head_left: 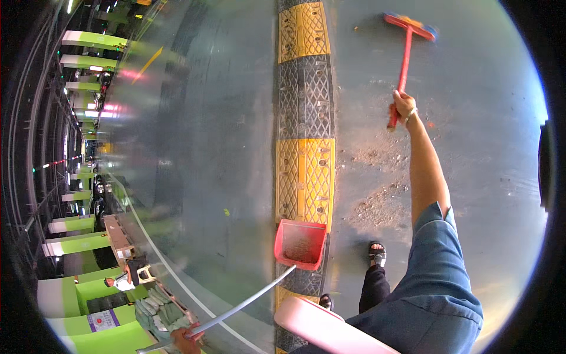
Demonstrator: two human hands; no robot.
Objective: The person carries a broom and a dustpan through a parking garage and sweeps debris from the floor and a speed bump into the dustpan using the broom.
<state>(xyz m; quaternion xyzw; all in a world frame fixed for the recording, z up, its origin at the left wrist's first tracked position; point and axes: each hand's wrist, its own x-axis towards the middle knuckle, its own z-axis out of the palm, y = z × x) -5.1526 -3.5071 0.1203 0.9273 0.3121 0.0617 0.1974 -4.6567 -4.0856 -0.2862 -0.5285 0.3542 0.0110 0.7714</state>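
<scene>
My right hand [403, 106] is closed on the red handle of a broom [411, 28], whose wide head with blue and yellow bristles is out at the upper right, slightly smeared. My left hand [186, 337] grips a pale pole [247, 300] at the lower left, attached to a red dustpan [300, 244] holding some dirt. The dustpan lies over the yellow and black speed bump [305, 177]. Loose grit and dirt [380, 203] are scattered on the grey floor right of the bump.
A person [122, 278] is at the left beside a wooden pallet load [118, 236] and stacked sacks [151, 310]. Green and white pillars [82, 246] line the left. My feet [377, 255] stand near the bump. A pink object [321, 327] juts in at bottom centre.
</scene>
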